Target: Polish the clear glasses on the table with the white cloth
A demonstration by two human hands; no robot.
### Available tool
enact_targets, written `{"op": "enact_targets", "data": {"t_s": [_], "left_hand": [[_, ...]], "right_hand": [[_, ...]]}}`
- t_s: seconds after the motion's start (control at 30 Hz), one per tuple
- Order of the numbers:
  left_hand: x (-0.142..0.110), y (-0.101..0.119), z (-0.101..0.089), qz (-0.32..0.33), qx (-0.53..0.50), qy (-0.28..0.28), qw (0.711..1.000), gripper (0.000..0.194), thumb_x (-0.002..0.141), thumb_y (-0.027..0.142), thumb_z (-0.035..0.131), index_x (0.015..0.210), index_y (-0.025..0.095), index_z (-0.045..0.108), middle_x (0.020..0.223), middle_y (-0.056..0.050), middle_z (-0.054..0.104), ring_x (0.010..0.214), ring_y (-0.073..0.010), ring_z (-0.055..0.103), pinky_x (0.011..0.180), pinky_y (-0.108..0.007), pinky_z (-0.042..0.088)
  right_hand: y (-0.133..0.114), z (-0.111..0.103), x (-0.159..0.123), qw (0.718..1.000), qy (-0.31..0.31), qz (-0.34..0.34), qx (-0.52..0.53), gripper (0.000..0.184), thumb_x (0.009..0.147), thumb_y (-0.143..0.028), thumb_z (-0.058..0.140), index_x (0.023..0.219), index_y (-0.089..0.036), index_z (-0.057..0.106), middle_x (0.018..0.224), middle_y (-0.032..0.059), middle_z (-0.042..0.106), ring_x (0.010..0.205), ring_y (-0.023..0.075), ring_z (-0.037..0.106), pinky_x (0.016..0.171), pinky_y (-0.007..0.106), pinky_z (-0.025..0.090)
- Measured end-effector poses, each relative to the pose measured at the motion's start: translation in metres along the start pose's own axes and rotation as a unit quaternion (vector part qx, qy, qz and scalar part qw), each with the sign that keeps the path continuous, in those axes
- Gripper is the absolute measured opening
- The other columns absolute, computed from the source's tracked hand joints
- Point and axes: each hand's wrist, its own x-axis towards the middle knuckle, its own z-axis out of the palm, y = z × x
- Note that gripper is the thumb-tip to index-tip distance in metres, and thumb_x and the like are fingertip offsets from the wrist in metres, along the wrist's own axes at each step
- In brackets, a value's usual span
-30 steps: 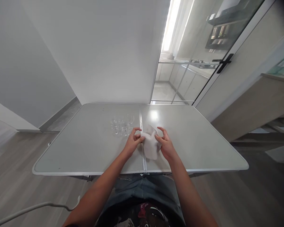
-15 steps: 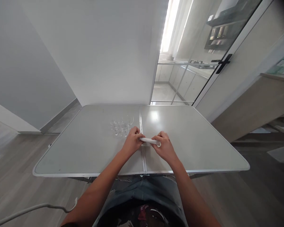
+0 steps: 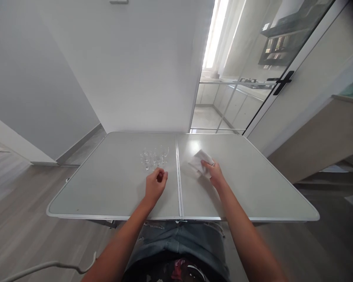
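A folded white cloth (image 3: 197,160) lies on the right half of the grey folding table (image 3: 111,188). My right hand (image 3: 213,173) rests on the cloth's near edge with its fingers pressed onto it. My left hand (image 3: 155,184) hovers over the left half with loosely curled fingers and nothing in it. Several small clear glasses (image 3: 153,157) stand in a cluster just beyond my left hand, close to the table's middle seam.
A white wall stands behind the table. A glass sliding door (image 3: 270,74) with a black handle is at the back right, beside a beige counter (image 3: 326,129). A white cable (image 3: 47,265) runs along the wood floor at the lower left.
Both hands held the cloth over the middle seam, then folded it narrow. Now my left hand has let go and drawn back, and my right hand has moved the cloth to the right half.
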Motion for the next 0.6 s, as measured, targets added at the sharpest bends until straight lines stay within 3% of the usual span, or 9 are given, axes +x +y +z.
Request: {"op": "enact_targets", "data": {"t_s": [0.13,0.27,0.43,0.6], "left_hand": [[-0.006,-0.035,-0.009,-0.032,0.073,0.038,0.996,0.019,0.088,0.040,0.061,0.089,0.022,0.060,0.083,-0.004,0.064,0.078,-0.0201,0.060,0.076,-0.032,0.046],[0.002,-0.054,-0.005,-0.077,0.166,0.061,0.981,0.037,0.081,0.039,0.068,0.109,0.018,0.057,0.109,-0.014,0.064,0.106,-0.0303,0.061,0.094,-0.044,0.046],[0.015,-0.053,0.011,-0.088,0.149,0.054,0.983,0.051,0.084,0.042,0.068,0.124,0.016,0.048,0.124,-0.020,0.060,0.119,-0.0338,0.058,0.097,-0.047,0.045],[0.027,-0.047,0.025,-0.092,0.075,0.072,0.990,0.048,0.089,0.047,0.063,0.125,0.020,0.045,0.119,-0.016,0.065,0.106,-0.0295,0.064,0.088,-0.041,0.047]], "right_hand": [[0.015,-0.011,0.032,0.996,0.033,0.017,0.078,0.042,0.059,-0.038,0.084,0.092,-0.018,0.067,0.079,0.0016,0.070,0.067,0.0180,0.062,0.059,0.030,0.050],[0.029,-0.009,0.037,0.996,0.040,0.006,0.084,0.042,0.060,-0.039,0.083,0.093,-0.017,0.067,0.080,0.0007,0.071,0.069,0.0184,0.064,0.061,0.030,0.052],[0.031,-0.007,0.032,0.987,0.063,-0.005,0.151,0.039,0.070,-0.042,0.079,0.100,-0.020,0.067,0.092,0.0025,0.073,0.080,0.0196,0.068,0.067,0.030,0.056],[0.026,-0.003,0.030,0.984,0.055,-0.024,0.167,0.040,0.071,-0.043,0.079,0.103,-0.022,0.066,0.097,0.0033,0.073,0.086,0.0210,0.068,0.073,0.033,0.057]]}}
